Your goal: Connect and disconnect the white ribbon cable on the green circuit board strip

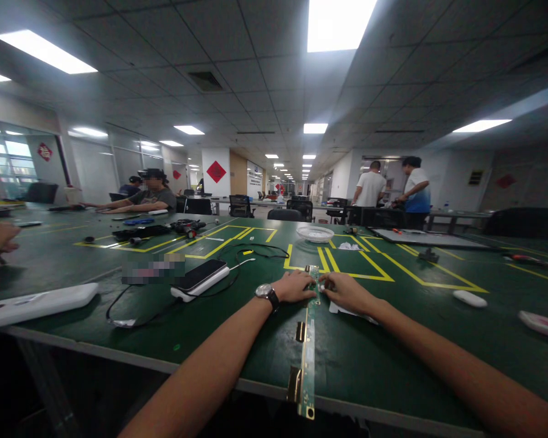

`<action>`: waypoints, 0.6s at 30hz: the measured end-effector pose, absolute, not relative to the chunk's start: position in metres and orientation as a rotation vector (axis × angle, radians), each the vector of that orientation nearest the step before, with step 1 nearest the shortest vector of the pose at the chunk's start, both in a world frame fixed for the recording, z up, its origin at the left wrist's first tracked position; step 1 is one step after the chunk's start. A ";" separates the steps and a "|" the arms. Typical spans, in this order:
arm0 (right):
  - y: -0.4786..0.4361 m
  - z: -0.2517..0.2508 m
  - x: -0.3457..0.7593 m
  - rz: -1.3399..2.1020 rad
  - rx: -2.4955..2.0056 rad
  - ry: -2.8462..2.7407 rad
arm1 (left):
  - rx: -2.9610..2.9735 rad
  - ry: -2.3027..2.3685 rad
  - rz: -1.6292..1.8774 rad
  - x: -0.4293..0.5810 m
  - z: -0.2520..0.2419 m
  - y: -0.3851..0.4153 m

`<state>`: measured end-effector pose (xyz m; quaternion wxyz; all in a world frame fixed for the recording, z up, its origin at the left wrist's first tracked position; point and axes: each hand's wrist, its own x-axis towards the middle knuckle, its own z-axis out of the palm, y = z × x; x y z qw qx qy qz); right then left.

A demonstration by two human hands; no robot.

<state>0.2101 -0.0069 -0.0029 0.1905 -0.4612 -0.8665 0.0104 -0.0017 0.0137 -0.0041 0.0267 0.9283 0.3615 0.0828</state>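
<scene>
A long, narrow green circuit board (309,353) lies lengthwise in front of me, its near end sticking out past the table edge. Dark, coppery flexible flaps hang off its left side. My left hand (296,286), with a watch (266,294) on the wrist, rests with its fingers stretched flat against the board's far part. From the other side, my right hand (344,291) has its fingers pinched at the board's right edge around a small white piece (321,288), too small to name. A white sheet (351,311) is partly hidden under that hand.
A phone (203,275) sits on a white block left of my hands, with black cables nearby. Farther off stands a white basket (315,233). A white oval object (469,298) lies right; a long white device (39,304) lies left. Other people are across the room; another person's hand (0,240) enters left.
</scene>
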 end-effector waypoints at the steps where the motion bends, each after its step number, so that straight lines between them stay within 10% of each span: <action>1: -0.006 -0.003 0.210 0.029 -1.273 -2.445 | 2.864 1.109 0.253 -0.002 -0.004 0.014; 18: 0.000 -0.006 0.217 0.101 -1.140 -2.463 | 2.865 1.082 0.211 0.000 -0.005 0.017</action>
